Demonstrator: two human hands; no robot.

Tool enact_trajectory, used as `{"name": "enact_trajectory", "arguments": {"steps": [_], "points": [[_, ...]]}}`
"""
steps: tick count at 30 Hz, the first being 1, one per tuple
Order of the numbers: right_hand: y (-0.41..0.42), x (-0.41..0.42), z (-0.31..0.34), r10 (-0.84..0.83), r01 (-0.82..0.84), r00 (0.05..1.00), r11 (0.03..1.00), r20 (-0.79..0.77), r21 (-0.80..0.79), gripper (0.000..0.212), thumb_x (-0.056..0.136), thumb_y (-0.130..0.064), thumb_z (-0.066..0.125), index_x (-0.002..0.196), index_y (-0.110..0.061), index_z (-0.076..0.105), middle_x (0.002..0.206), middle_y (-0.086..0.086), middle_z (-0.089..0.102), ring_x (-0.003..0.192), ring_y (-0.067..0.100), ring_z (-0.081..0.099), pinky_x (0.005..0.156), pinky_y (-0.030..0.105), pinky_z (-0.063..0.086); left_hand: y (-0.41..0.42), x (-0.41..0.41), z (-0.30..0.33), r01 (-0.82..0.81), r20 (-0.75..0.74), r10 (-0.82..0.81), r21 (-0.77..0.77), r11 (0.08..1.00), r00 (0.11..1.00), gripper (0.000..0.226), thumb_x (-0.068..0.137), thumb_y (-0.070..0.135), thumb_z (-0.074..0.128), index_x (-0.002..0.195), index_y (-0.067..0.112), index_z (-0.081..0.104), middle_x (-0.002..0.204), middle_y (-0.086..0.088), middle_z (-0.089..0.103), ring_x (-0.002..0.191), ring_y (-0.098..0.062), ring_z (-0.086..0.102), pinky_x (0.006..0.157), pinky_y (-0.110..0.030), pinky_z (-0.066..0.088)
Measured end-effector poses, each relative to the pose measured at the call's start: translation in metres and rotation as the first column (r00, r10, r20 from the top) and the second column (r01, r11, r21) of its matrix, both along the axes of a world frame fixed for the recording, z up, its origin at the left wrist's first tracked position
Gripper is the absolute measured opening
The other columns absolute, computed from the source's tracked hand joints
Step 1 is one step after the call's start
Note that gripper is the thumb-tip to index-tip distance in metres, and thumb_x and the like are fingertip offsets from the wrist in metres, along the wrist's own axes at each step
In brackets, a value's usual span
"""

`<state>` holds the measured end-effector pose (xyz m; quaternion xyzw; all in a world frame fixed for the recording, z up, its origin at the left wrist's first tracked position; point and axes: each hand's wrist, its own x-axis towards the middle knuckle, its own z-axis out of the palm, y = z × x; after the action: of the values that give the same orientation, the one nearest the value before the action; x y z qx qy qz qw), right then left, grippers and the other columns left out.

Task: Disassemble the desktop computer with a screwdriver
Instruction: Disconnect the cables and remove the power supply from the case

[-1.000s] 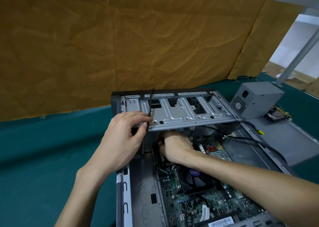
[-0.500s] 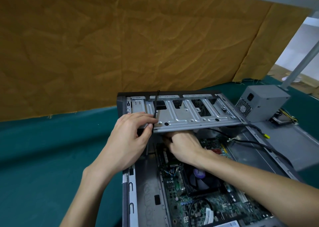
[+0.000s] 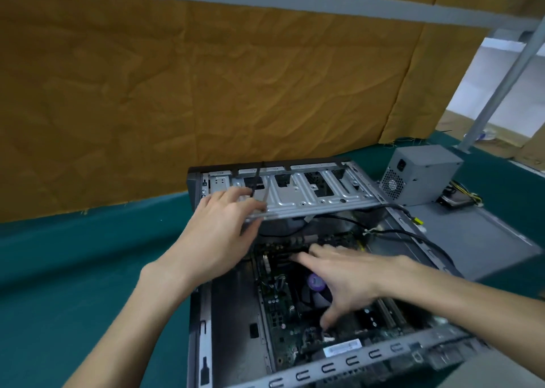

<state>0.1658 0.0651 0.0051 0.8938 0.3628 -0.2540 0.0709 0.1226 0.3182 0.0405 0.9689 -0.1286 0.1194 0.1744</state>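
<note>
1. The left hand (image 3: pixel 219 234) lies on the near-left corner of the perforated silver sheet-metal drive cage (image 3: pixel 298 194), fingers stretched nearly straight over its top and the thumb under its near edge; whether it truly clamps the metal I cannot tell.
2. The right hand (image 3: pixel 345 272) hovers, blurred, over the inside of the case with fingers spread and straight, gripping nothing.
3. One open grey steel desktop computer case (image 3: pixel 236 305) lies on its side on the teal cloth-covered tabletop (image 3: pixel 73 269), towards the right half; the drive cage stands along its far end, tilted up at the near edge.
4. Inside there is one green motherboard (image 3: pixel 277 308) and one black round cooler fan with a purple hub (image 3: pixel 315 281), partly under the right palm.
5. Two thin black cables (image 3: pixel 413 234) trail across the case's far-right corner.
6. One grey boxy power supply unit (image 3: pixel 418 178) stands outside the case near the tabletop's far-right edge, on a flat grey metal side panel (image 3: pixel 472 234) just beside the case's right wall.
7. Teal cloth lies open to the left of the case as far as the crumpled brown paper backdrop (image 3: pixel 206 78).
</note>
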Motion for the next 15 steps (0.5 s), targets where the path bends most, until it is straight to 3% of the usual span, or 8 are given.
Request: {"name": "enact_trajectory", "arguments": {"steps": [3,6,9,10,13,15], "points": [[-0.001,-0.005,-0.001,0.004,-0.015,0.996,0.993,0.093,0.115,0.103,0.066,-0.062,0.085,0.140,-0.016,0.032,0.122,0.000,0.052,0.112,0.021,0.053,0.093,0.039,0.051,-0.017,-0.010,0.006,-0.077,0.055,0.069,0.176,0.981,0.996,0.047,0.101,0.040,0.049,0.146,0.028,0.045,0.158,-0.006,0.031,0.145,-0.029,0.030,0.118,-0.043,0.026],[-0.002,-0.005,0.004,-0.024,-0.001,0.991,0.983,0.130,0.182,0.083,0.062,-0.061,0.088,0.118,-0.026,0.038,0.100,-0.006,0.063,0.088,0.019,0.061,0.073,0.037,0.055,-0.040,-0.013,0.008,0.103,-0.066,-0.095,0.128,0.986,0.993,0.055,0.096,0.045,0.056,0.145,0.022,0.045,0.146,-0.001,0.042,0.133,-0.023,0.043,0.111,-0.041,0.040],[0.000,-0.007,0.006,-0.019,-0.008,0.992,0.976,0.123,0.217,0.080,0.062,-0.054,0.091,0.118,-0.019,0.045,0.107,-0.002,0.062,0.093,0.021,0.062,0.081,0.036,0.055,-0.066,-0.005,0.003,0.325,-0.489,-0.235,0.107,0.940,0.840,0.066,0.088,0.051,0.068,0.141,0.020,0.043,0.134,-0.001,0.048,0.124,-0.020,0.050,0.106,-0.041,0.045],[-0.002,-0.008,0.009,-0.024,0.000,0.994,0.976,0.107,0.218,0.081,0.063,-0.050,0.092,0.122,-0.015,0.048,0.112,0.001,0.060,0.100,0.022,0.060,0.087,0.036,0.053,-0.072,-0.002,0.000,0.365,-0.563,-0.240,0.118,0.924,0.791,0.066,0.086,0.051,0.071,0.137,0.021,0.044,0.129,-0.001,0.051,0.120,-0.021,0.053,0.105,-0.041,0.046],[-0.024,-0.006,0.029,-0.130,0.104,0.986,0.970,0.108,0.218,0.074,0.073,-0.048,0.086,0.130,-0.014,0.055,0.122,0.004,0.056,0.113,0.022,0.056,0.095,0.034,0.049,-0.089,0.007,-0.011,0.398,-0.619,-0.187,0.221,0.890,0.763,0.074,0.083,0.061,0.071,0.135,0.017,0.042,0.130,-0.004,0.050,0.119,-0.024,0.053,0.100,-0.037,0.046],[-0.046,-0.005,0.046,-0.205,0.132,0.951,0.946,0.232,0.296,0.048,0.084,-0.048,0.074,0.123,-0.021,0.063,0.119,0.000,0.064,0.111,0.021,0.061,0.093,0.036,0.051,-0.101,0.010,-0.018,0.397,-0.597,-0.142,0.321,0.860,0.790,0.082,0.083,0.070,0.064,0.137,0.013,0.039,0.136,-0.009,0.045,0.122,-0.028,0.051,0.095,-0.037,0.046]]}}
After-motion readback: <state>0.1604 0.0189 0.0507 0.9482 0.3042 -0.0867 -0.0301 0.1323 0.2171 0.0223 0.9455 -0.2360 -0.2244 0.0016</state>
